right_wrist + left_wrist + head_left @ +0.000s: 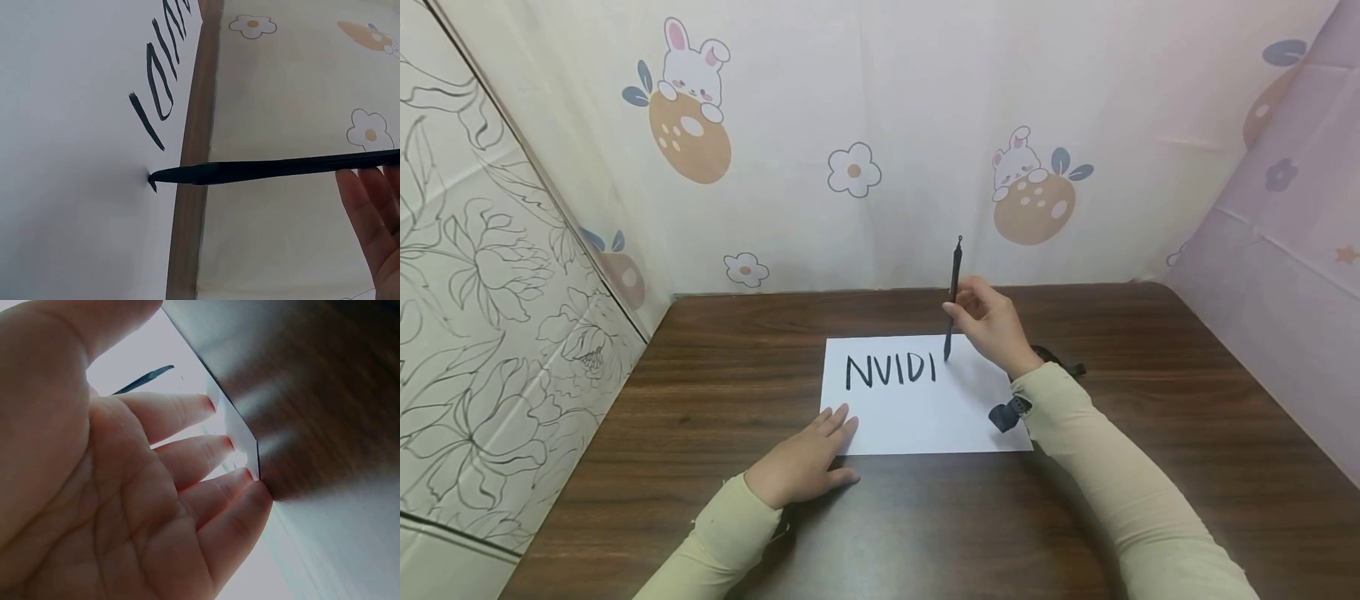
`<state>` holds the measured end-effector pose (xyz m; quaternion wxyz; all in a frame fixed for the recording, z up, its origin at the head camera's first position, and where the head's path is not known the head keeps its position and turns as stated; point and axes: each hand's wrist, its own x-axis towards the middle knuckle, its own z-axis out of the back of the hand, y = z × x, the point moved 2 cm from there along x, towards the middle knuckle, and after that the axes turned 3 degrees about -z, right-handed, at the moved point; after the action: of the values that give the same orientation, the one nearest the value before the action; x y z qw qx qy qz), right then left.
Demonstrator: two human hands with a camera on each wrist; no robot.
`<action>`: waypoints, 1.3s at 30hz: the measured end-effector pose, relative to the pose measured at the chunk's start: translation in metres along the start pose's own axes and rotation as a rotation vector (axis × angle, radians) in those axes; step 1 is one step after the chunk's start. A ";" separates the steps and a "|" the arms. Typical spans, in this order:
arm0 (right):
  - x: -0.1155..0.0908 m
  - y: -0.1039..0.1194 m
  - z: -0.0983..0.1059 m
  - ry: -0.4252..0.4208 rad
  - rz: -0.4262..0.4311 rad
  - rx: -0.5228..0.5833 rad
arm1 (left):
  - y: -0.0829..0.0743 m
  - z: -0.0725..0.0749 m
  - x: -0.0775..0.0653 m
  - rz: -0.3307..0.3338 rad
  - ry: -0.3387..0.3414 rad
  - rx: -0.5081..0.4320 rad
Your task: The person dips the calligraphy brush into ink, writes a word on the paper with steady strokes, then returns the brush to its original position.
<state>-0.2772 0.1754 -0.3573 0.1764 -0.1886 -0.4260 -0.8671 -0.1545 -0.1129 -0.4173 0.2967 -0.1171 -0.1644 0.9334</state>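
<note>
Paper (925, 408), a white sheet, lies flat on the dark wooden table (1150, 433) in front of us, and we take it from the near edge outward. Nearest us, our left hand (805, 462) rests palm down with straight fingers spread, its fingertips (842, 417) on the sheet's near left corner; it curls round nothing. In the left wrist view the palm fills most of the frame, and we see only a thin sliver of paper edge (240, 428) against the wood, so how much of the sheet lies under the fingers is hard to make out. Part of the sheet's near right corner is hidden by our right sleeve (1097, 450) and a dark strap at the wrist. Farther on, black letters (891, 369) read NVIDI across the sheet. Just beyond the last stroke, our right hand (992, 325) pinches a black brush pen (952, 300), held nearly upright, with its tip touching the paper. The right wrist view shows that tip (153, 181) meeting the sheet beside the last stroke (147, 122), but only the edges of a few fingers (369, 212) show, and the pen's upper end is cut off. Farthest back stands a wall covering (865, 150) printed with rabbits and flowers.
</note>
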 end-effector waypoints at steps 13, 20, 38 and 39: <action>-0.003 0.002 -0.001 0.031 -0.019 0.003 | -0.001 0.001 0.000 0.010 0.011 -0.005; -0.006 0.004 0.000 0.033 -0.003 -0.003 | -0.001 0.000 0.000 0.015 0.012 0.001; -0.013 0.009 0.000 0.065 -0.021 0.022 | 0.000 -0.001 0.001 -0.002 0.005 0.009; -0.014 0.009 0.000 0.067 -0.020 0.024 | 0.000 -0.001 0.001 -0.002 0.005 0.009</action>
<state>-0.2610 0.1727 -0.3579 0.1839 -0.1532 -0.4320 -0.8695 -0.1546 -0.1123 -0.4183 0.2985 -0.1180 -0.1593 0.9336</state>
